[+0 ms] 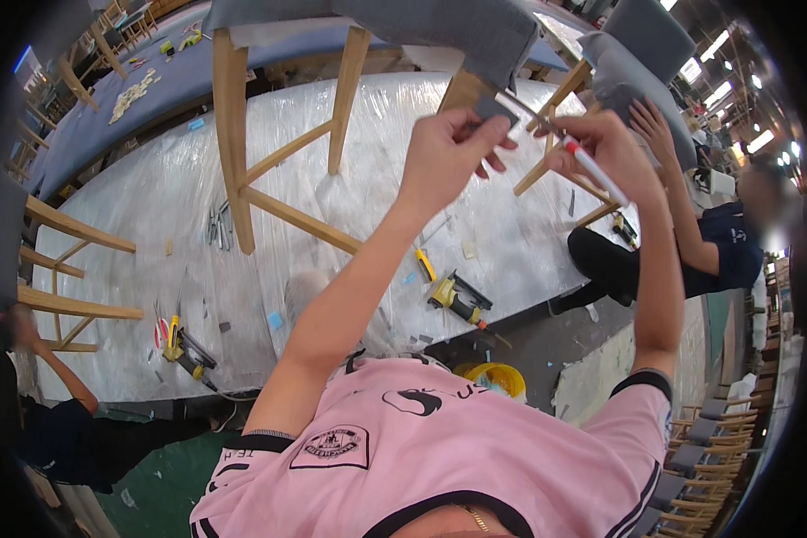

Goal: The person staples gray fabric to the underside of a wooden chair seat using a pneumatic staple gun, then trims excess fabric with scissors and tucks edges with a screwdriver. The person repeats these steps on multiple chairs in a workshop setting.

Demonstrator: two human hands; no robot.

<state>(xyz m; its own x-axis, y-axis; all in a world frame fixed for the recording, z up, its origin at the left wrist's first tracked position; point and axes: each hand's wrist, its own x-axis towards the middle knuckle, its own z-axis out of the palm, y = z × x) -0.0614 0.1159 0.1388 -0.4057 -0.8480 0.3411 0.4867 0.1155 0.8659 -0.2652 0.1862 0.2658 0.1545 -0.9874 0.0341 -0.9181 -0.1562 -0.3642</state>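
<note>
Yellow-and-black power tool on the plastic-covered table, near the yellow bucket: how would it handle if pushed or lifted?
The yellow-and-black power tool looks blocky and rigid, so probably heavy for its size. Lying on its side, it seems unlikely to roll. The plastic-covered table is glossy, so it may slide when pushed.

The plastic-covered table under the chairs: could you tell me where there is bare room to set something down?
On the plastic-covered table, the far-left stretch beyond the wooden chair leg is bare, as is the patch between that leg and the left hand. It is crowded along the near edge, around the two yellow nail guns, and by the metal tools.
</note>
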